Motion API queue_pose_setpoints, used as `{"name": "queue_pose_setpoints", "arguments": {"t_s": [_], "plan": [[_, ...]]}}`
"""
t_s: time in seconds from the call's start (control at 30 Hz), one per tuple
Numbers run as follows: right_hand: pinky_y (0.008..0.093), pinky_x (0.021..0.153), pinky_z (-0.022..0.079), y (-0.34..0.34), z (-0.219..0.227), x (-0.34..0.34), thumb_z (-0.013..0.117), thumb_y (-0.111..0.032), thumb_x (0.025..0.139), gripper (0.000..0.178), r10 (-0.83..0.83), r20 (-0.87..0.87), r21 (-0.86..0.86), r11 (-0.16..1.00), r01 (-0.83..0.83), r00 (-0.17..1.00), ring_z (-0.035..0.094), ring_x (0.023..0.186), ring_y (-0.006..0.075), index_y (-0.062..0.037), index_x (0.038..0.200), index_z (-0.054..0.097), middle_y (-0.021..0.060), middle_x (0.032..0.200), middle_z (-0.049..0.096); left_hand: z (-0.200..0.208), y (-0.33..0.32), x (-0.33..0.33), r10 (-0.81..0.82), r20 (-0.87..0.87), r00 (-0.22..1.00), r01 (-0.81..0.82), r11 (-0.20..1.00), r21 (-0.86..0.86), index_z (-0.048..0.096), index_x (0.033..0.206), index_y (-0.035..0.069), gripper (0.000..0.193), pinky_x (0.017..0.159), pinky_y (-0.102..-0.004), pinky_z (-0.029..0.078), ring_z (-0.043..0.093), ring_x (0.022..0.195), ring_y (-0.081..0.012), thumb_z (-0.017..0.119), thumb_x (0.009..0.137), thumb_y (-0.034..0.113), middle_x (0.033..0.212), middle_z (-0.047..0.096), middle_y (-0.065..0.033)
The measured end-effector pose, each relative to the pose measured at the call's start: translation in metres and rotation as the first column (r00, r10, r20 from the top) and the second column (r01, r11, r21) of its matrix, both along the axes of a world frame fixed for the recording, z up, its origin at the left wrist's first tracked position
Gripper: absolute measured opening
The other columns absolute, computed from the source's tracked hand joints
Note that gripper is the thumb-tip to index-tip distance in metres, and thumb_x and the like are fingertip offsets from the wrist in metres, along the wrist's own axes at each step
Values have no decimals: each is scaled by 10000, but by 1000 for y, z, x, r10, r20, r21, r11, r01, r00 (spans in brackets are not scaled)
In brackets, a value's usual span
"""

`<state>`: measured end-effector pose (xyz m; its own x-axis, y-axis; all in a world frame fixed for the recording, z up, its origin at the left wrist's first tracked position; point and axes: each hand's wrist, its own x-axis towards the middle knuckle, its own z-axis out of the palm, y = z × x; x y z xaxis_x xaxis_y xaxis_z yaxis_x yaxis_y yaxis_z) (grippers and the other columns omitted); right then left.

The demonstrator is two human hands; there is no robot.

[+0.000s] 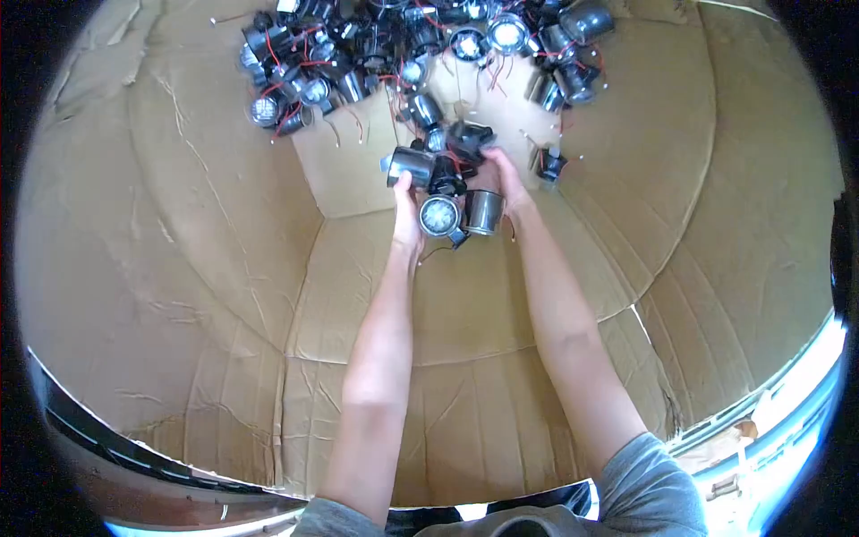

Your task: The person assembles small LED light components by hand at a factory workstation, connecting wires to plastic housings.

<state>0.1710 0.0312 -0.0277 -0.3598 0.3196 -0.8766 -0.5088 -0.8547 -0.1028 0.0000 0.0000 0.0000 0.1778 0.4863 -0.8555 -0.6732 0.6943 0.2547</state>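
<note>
Bare arms (378, 358) stretch forward, left hand (409, 219) and right hand (512, 186) cupped in a shared hold.
The forearms (565, 331) slant toward each other; the left thumb (403, 183) points forward, the right hand leans inward, and most fingers are hidden from view.

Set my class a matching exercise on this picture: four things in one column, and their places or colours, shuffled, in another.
1. left hand
2. right hand
3. shirt sleeve
4. larger pile

A. grey
B. beyond both hands
C. at the right of the gathered parts
D. at the gathered parts' left

Pairs: 1-D, 2-C, 3-A, 4-B
</note>
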Motion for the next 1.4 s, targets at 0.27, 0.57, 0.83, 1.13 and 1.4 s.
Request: {"name": "queue_pose_setpoints", "arguments": {"t_s": [0.27, 0.57, 0.83, 1.13, 1.4], "plan": [[323, 734, 484, 33, -31, -49, 454, -267, 790, 510, 238, 194, 279, 917, -286, 952, 501, 994, 190, -159, 1285, 395, 70, 1247, 420, -23, 37, -33, -55, -226, 972, 78, 993, 93, 356, 1215, 49, 655, 828, -385, 436, 532, 973, -292, 429, 800, 552, 1101, 502, -140], [376, 873, 399, 64, -65, -4, 480, -299, 801, 435, 55, 597, 437, 815, -381, 801, 455, 1073, 208, -61, 1163, 516, 54, 1208, 467, -60, 46, 8, -10, -145, 989, 33, 986, 161, 407, 1193, 63, 681, 807, -363, 416, 503, 970, -222, 337, 800, 615, 1104, 514, -86], [486, 820, 412, 66, -50, -33, 488, -426, 787, 560, 176, 250, 170, 960, -222, 952, 450, 1085, 228, -191, 1286, 393, 42, 1254, 415, -60, 53, -19, 165, 50, 985, -168, 983, 74, 320, 1268, 50, 810, 890, -444, 371, 418, 1098, -296, 278, 761, 681, 1251, 406, -128], [315, 817, 439, 68, -78, -49, 376, -345, 846, 490, -122, -173, 359, 916, 177, 977, 541, 941, 178, -62, 1239, 450, 57, 1141, 539, -44, 69, -13, 311, -178, 934, -303, 950, 68, 449, 1157, 65, 753, 869, -389, 401, 508, 996, -243, 365, 742, 688, 1101, 527, -92], [356, 761, 468, 57, -109, -29, 467, -423, 781, 503, 4, -48, 95, 995, 1, 999, 601, 806, 259, 3, 1036, 549, 134, 927, 624, -40, 80, 3, 183, -261, 948, -138, 973, 183, 474, 1118, 53, 562, 838, -347, 406, 529, 948, -198, 343, 841, 525, 1050, 558, -62]]}}
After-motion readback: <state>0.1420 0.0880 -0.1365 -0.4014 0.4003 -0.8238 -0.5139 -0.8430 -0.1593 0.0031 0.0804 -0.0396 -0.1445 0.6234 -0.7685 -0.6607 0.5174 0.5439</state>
